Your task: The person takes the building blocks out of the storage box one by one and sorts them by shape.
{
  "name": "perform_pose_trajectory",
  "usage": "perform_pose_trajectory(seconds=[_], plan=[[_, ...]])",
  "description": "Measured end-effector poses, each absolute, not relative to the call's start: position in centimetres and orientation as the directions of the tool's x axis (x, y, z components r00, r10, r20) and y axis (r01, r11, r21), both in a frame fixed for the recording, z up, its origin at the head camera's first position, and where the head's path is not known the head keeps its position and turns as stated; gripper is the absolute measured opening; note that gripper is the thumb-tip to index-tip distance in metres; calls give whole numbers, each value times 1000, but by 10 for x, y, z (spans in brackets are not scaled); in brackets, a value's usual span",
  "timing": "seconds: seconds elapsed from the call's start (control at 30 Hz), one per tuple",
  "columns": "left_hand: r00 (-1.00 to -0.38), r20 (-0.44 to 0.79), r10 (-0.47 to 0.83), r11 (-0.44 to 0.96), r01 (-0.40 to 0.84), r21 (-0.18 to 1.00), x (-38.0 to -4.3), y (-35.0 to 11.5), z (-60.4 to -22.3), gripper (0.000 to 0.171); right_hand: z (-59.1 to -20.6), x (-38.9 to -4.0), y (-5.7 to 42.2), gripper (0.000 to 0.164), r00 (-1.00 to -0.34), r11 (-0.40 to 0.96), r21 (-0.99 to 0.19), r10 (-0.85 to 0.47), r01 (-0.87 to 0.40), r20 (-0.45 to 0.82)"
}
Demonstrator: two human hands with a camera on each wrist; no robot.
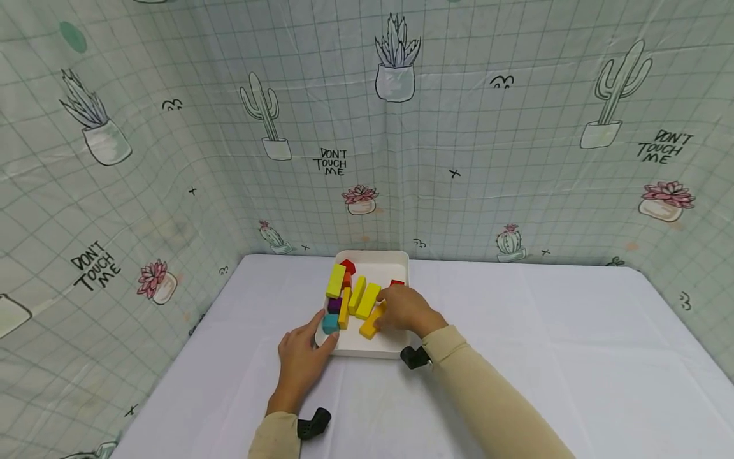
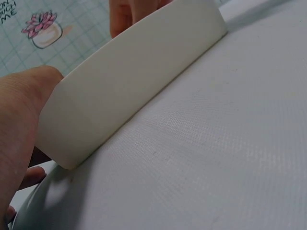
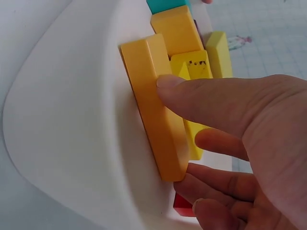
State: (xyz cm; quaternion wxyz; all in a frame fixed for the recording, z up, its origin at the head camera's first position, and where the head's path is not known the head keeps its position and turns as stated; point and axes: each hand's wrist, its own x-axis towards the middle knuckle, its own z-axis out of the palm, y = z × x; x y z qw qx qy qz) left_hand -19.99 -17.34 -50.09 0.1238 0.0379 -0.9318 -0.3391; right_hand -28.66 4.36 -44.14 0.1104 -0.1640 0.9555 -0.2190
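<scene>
A white tray (image 1: 361, 353) holds several coloured blocks. My left hand (image 1: 304, 357) grips its near left corner; in the left wrist view the thumb (image 2: 45, 76) lies at the rim and fingers reach down outside the wall. Inside the tray, my right hand (image 1: 407, 309) pinches an orange block (image 3: 151, 105) near the front wall, thumb on its side and fingers at its far side and end. Two yellow blocks (image 1: 368, 301) lie just left of it. A red block (image 3: 183, 206) sits partly hidden below the right fingers.
Along the tray's left side are a teal block (image 1: 330, 323), a purple block (image 1: 335, 306), another orange block (image 1: 344, 309), a yellow block (image 1: 336, 280) on top, and red pieces (image 1: 348, 266). The tray stands on a white-covered table (image 1: 516, 344) before a patterned cloth (image 1: 459, 127).
</scene>
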Motion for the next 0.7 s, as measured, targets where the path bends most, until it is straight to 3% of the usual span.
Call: perform_pose_trajectory(seconds=[0.53, 0.7], plan=[[-966, 209, -153, 764, 18, 645, -200, -174, -501, 58, -437, -292, 47, 38, -887, 844, -428, -428, -324, -174], [-968, 199, -156, 768, 8, 640, -200, -174, -502, 59, -437, -294, 47, 42, -887, 854, -411, -422, -319, -189]])
